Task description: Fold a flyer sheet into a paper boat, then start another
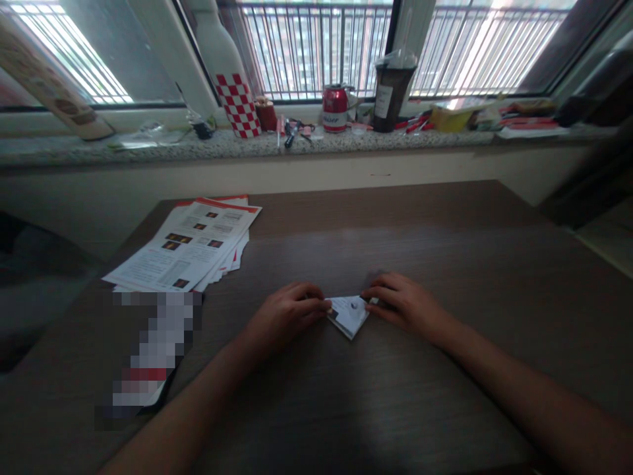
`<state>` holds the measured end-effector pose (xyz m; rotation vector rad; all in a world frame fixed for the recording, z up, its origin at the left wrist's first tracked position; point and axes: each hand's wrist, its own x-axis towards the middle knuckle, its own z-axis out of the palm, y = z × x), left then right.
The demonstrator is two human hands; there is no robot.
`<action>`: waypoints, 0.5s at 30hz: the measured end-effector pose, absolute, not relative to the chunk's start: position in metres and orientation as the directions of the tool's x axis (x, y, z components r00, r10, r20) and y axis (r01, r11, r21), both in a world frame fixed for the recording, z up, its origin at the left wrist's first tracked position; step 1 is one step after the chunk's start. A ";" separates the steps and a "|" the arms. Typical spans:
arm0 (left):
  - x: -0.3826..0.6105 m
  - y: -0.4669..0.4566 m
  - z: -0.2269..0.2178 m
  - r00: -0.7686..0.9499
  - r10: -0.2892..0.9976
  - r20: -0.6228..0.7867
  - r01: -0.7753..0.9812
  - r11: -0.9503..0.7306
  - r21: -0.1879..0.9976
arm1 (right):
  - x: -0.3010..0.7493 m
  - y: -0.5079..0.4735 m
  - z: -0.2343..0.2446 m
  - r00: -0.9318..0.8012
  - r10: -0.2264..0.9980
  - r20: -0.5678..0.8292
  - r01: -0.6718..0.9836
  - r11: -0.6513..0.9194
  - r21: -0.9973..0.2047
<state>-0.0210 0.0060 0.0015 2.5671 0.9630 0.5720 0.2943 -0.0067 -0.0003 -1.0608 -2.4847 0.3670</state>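
A small folded paper (349,315) lies on the dark wooden table, its visible part a triangle with one corner pointing toward me. Printed marks show on its white face. My left hand (291,309) grips its left corner, fingers bent and pressed together. At the opposite corner, my right hand (399,302) has its fingertips closed on the paper. Both outer corners are partly hidden under the fingers.
A stack of printed sheets (198,241) lies at the table's back left, with a blurred-out flat object (158,356) in front. On the windowsill stand a red-checked white bottle (237,102), a red can (335,107), a dark drink cup (392,95) and several small items.
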 end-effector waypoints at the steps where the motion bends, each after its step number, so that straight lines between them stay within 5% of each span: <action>1: -0.021 0.006 0.002 0.689 0.680 0.252 0.544 -0.714 0.440 | 0.293 -0.007 -0.001 -0.631 0.728 0.266 0.622 0.681 -0.387; 15: -0.017 0.002 0.006 0.646 0.721 0.250 0.644 -0.691 0.329 | 0.290 -0.014 -0.002 -0.712 0.653 0.258 0.552 0.748 -0.369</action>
